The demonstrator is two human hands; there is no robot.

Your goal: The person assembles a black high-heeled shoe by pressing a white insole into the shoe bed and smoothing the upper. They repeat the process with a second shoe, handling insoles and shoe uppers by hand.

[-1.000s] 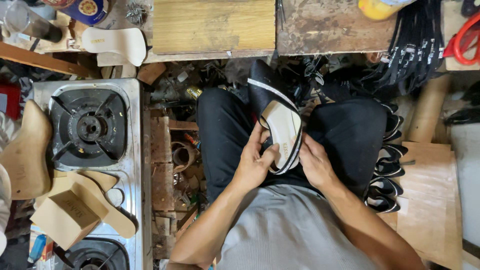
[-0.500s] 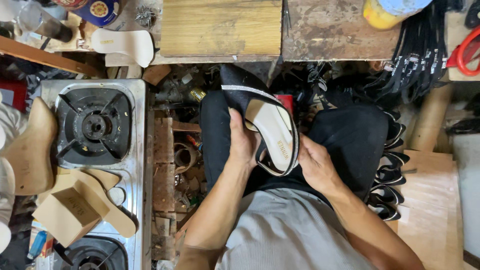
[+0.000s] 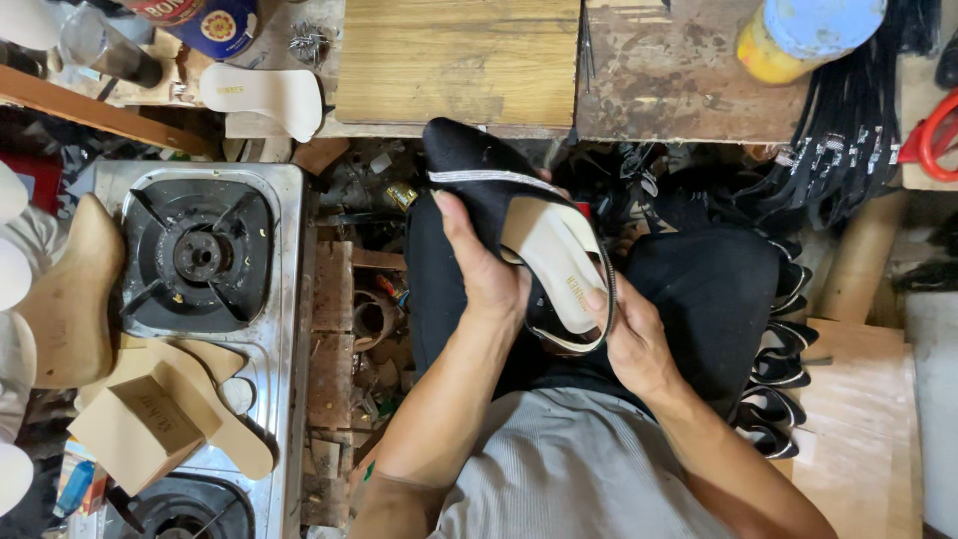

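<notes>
Now both hands, left hand (image 3: 487,274) & right hand (image 3: 631,334), grip black shoe (image 3: 499,195) (sole up).

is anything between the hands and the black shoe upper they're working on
Nothing visible. The left hand grips the black shoe upper along its side, and the right hand holds its lower end, both in direct contact over the lap.

At your left sits a gas stove (image 3: 200,260); a wooden board (image 3: 459,60) upper centre; a yellow bottle (image 3: 798,35) upper right.
</notes>
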